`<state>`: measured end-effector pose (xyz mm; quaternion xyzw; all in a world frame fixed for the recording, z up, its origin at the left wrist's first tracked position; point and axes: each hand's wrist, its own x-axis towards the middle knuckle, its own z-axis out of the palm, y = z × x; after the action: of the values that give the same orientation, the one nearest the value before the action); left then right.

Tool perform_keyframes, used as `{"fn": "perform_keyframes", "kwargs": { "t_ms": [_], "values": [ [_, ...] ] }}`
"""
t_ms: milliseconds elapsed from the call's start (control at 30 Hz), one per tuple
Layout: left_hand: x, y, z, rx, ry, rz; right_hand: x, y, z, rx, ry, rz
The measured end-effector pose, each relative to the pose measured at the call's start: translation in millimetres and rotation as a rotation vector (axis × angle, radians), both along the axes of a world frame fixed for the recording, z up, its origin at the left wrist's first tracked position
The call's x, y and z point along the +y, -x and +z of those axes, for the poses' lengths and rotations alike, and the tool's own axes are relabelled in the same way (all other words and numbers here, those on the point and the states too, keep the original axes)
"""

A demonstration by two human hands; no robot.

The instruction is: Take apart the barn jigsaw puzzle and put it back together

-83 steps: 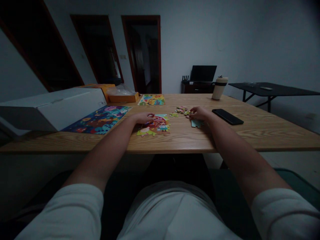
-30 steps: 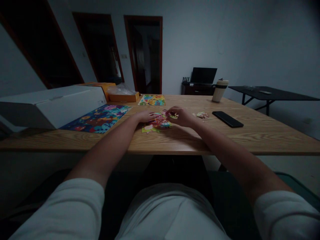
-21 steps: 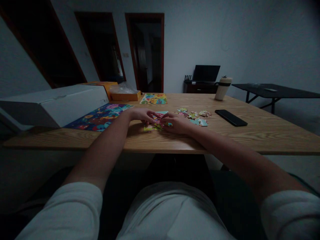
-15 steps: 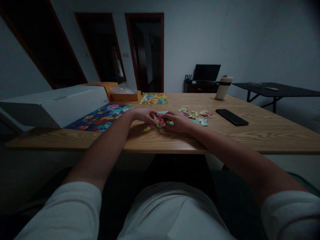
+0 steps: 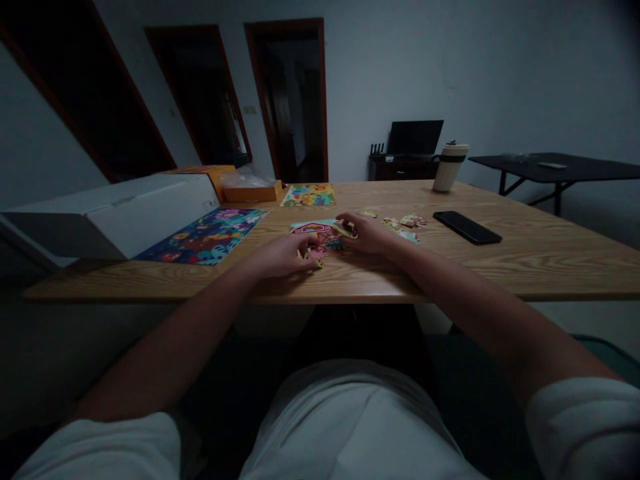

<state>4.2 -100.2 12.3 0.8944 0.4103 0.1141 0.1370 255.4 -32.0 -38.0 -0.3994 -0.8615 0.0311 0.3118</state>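
Observation:
Near the table's front edge, my left hand [image 5: 281, 257] curls its thumb and fingers around a pink and green puzzle piece [image 5: 316, 254]. Whether it is one piece or a few joined ones I cannot tell. My right hand [image 5: 369, 235] pinches a yellow-green puzzle piece [image 5: 344, 230] just above the partly assembled puzzle [image 5: 311, 227]. That puzzle shows a red barn-like picture on light blue, and its right side is hidden by my fingers. Loose puzzle pieces [image 5: 411, 221] lie beyond my right hand.
A black phone [image 5: 467, 227] lies at right, with a lidded cup [image 5: 449, 168] behind it. At left are a dark blue puzzle [image 5: 203, 237], a white box [image 5: 150, 210] and an orange tray [image 5: 253, 193] holding clear plastic. A yellow puzzle [image 5: 309, 195] lies farther back.
My hands have moved apart: the left came nearer the table edge, the right lifted slightly away. The barn picture between them now shows more. The right hand now visibly holds a yellow-green piece.

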Motion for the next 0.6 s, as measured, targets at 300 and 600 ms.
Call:
{"fn": "perform_keyframes", "kwargs": {
  "t_ms": [300,600],
  "values": [
    [14,2,1.1,-0.165,0.073,-0.067,-2,-1,1.1,0.08,0.094,0.024],
    [47,-14,-0.6,0.094,0.167,-0.206,-1,-6,1.3,0.109,0.152,-0.012]
  ]
}}
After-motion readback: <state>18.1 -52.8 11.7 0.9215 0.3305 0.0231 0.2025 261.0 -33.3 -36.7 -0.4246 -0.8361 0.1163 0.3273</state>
